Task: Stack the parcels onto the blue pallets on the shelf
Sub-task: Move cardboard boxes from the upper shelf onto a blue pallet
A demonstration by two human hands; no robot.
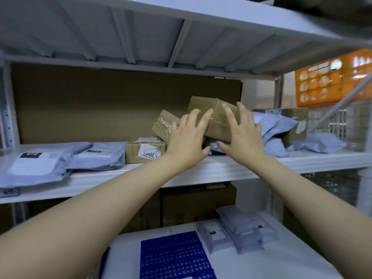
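Flanking the tilted cardboard parcel on the shelf pile: left hand, right hand | fingers spread wide, touching, not gripping | long axis upper-left to lower-right | both equally near | blue pallet below.

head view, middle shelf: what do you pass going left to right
grey mailer with black label → second grey mailer → stickered cardboard box → left hand → tilted cardboard box → right hand → crumpled grey bags → flat grey bag
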